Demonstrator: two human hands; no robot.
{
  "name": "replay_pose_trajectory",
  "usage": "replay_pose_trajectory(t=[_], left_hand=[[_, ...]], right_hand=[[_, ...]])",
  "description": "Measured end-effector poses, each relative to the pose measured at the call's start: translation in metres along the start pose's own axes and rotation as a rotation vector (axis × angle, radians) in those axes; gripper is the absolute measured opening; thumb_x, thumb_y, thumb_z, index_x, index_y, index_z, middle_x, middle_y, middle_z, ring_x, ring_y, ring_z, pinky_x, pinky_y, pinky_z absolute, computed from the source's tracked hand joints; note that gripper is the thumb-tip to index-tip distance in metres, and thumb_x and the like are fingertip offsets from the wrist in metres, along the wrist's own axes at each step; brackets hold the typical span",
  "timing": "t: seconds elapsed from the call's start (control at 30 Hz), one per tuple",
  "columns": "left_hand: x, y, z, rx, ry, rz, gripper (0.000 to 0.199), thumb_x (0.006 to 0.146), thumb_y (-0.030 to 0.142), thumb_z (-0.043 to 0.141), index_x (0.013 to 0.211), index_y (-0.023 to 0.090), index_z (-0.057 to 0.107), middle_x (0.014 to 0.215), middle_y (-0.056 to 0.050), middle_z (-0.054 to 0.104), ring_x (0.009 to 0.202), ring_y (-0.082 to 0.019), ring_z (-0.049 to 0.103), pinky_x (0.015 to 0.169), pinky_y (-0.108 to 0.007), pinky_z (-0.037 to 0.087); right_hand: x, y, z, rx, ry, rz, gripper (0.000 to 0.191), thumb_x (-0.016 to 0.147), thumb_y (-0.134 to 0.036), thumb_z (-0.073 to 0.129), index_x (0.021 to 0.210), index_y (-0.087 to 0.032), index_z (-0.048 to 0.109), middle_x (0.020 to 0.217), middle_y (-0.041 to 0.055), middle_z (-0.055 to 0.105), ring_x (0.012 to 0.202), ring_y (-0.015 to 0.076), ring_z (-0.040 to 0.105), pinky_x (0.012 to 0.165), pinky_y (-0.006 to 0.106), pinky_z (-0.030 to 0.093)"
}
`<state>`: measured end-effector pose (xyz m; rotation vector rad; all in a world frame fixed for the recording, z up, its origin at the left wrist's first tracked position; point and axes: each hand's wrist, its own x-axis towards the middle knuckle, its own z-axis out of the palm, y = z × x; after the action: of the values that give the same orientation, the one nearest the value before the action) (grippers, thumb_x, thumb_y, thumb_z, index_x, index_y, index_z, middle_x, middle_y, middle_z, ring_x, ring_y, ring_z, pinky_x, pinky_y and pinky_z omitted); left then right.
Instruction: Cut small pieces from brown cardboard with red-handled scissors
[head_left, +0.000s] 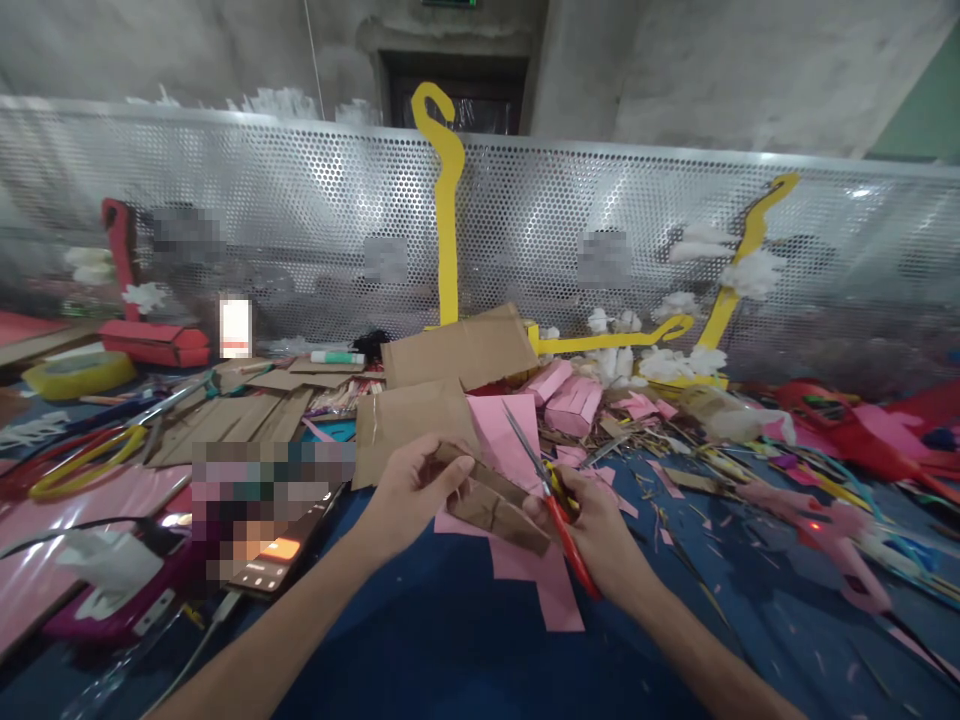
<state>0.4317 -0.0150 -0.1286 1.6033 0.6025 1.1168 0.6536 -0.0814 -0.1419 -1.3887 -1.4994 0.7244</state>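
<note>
My left hand [405, 492] pinches the upper left end of a folded strip of brown cardboard [499, 515]. At the strip's right end, the fingertips of my right hand [609, 535] meet it. That same hand is closed around red-handled scissors [568, 548], whose blades point up and to the left, away from the strip. Beneath the cardboard lies pink paper [559, 590] with a stepped, cut edge. Behind my hands are another pink sheet [504, 420] and a flat brown cardboard piece [409, 425].
A pink glue gun [829, 535] lies among scraps at right. To the left are a lit phone [281, 560], a purple power strip [124, 605] and a yellow tape roll [79, 376]. Yellow hook-topped shapes [448, 235] stand before a perforated metal panel [525, 220].
</note>
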Motion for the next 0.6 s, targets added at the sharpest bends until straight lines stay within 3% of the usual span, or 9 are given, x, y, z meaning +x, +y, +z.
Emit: replay_pose_trajectory(t=[0.17,0.4,0.6], left_hand=[[-0.004,0.003,0.002,0.092,0.011,0.059,0.016,0.093,0.029,0.062,0.098,0.014,0.063,0.089,-0.007,0.071,0.079,-0.018,0.071,0.079,-0.034,0.059],[-0.007,0.005,0.004,0.173,0.005,0.157,0.012,0.094,0.024,0.061,0.094,0.015,0.068,0.097,-0.009,0.072,0.088,-0.018,0.07,0.081,-0.03,0.056],[-0.008,0.003,0.004,0.176,0.034,0.117,0.013,0.092,0.025,0.063,0.093,0.015,0.071,0.097,-0.008,0.075,0.086,-0.018,0.07,0.08,-0.03,0.057]], right_hand=[[0.002,0.006,0.002,0.203,0.012,-0.033,0.03,0.079,-0.041,0.074,0.079,-0.02,0.052,0.073,-0.0023,0.05,0.065,0.0131,0.046,0.058,0.024,0.042],[-0.003,-0.006,0.002,0.421,-0.019,0.006,0.028,0.076,-0.037,0.08,0.085,-0.021,0.058,0.071,-0.0028,0.052,0.061,0.0117,0.046,0.055,0.023,0.04],[-0.003,0.003,0.002,0.414,-0.065,-0.026,0.028,0.074,-0.036,0.081,0.089,-0.021,0.063,0.073,-0.0015,0.056,0.065,0.0137,0.051,0.059,0.025,0.043]])
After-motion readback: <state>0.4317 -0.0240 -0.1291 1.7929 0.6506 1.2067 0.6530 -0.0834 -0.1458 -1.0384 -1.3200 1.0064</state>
